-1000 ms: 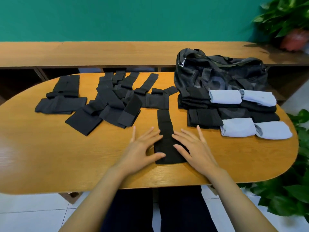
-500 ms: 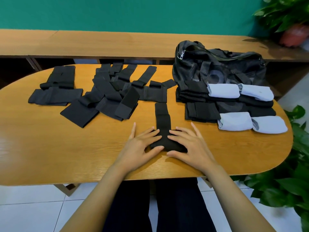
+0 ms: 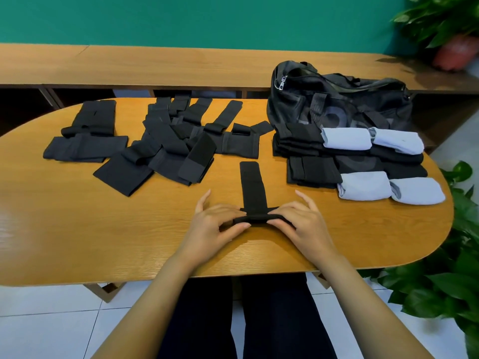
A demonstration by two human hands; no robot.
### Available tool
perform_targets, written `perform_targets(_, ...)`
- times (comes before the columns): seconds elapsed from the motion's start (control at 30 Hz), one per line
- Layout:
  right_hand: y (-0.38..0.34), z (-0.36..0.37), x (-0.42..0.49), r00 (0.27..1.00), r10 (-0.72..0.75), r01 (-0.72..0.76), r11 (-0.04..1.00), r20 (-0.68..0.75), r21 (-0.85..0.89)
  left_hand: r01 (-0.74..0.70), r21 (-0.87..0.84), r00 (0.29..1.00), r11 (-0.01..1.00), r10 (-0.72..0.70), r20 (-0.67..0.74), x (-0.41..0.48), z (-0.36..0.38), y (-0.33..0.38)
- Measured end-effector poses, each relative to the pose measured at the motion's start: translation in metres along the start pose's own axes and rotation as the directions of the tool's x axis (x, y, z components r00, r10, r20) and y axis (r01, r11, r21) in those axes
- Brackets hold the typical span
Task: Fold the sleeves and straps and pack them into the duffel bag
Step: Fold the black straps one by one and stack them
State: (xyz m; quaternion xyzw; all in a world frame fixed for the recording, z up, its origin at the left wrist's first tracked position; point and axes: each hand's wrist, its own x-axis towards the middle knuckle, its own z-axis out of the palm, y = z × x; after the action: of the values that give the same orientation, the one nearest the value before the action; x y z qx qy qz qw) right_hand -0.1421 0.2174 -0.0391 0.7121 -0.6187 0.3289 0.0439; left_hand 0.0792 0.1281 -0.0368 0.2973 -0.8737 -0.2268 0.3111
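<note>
A black strap (image 3: pixel 252 185) lies lengthwise on the oval wooden table (image 3: pixel 77 229) in front of me. Its near end is rolled up off the table. My left hand (image 3: pixel 215 226) pinches the left side of that rolled end, and my right hand (image 3: pixel 300 224) pinches the right side. A black duffel bag (image 3: pixel 337 99) sits at the back right. Folded black pieces (image 3: pixel 308 172) and several folded light blue sleeves (image 3: pixel 365 189) lie in front of the bag. A loose heap of unfolded black straps (image 3: pixel 168 146) covers the back left.
A wooden bench (image 3: pixel 181 66) runs behind the table under a green wall. Potted plants stand at the far right (image 3: pixel 451 45) and beside the table's right end (image 3: pixel 445 286). Bare wood shows on the table's near left.
Both hands lay flat on the strap's near end before. They now have it pinched and turned up from the table, and the strap looks shorter.
</note>
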Motion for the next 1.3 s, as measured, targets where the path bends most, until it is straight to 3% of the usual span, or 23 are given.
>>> perform_targets(0.3,-0.015,-0.002,0.012,0.972,0.223,-0.198,0.946,-0.071,0.257,0.244,-0.281,0.951,0.928,-0.286,-0.119,0.002,-0.004,0.019)
perform_targets(0.4,-0.019,-0.001,0.024,0.944,0.328,-0.315,0.919,-0.017,0.238,0.291,-0.364,0.924,0.885,-0.359,-0.132,0.008,-0.005,0.022)
perform_targets(0.63,-0.014,0.009,0.038,0.926,0.376,-0.378,0.91,0.04,0.171,0.449,-0.186,0.863,0.874,-0.478,-0.161,0.017,0.006,0.006)
perform_targets(0.7,-0.012,0.011,0.04,0.922,0.381,-0.387,0.905,0.07,0.175,0.463,-0.084,0.864,0.882,-0.47,-0.182,0.019,0.008,0.004)
perform_targets(0.97,-0.008,0.009,0.042,0.879,0.376,-0.42,0.902,0.292,0.101,0.382,0.066,0.924,0.922,-0.379,-0.052,0.023,0.006,-0.006)
perform_targets(1.17,-0.016,0.006,0.041,0.876,0.377,-0.418,0.904,0.3,0.084,0.282,0.015,0.959,0.959,-0.282,-0.021,0.02,0.004,-0.004)
perform_targets(1.3,-0.017,0.005,0.04,0.868,0.378,-0.417,0.907,0.322,0.061,0.257,0.133,0.963,0.957,-0.265,0.044,0.022,0.003,-0.004)
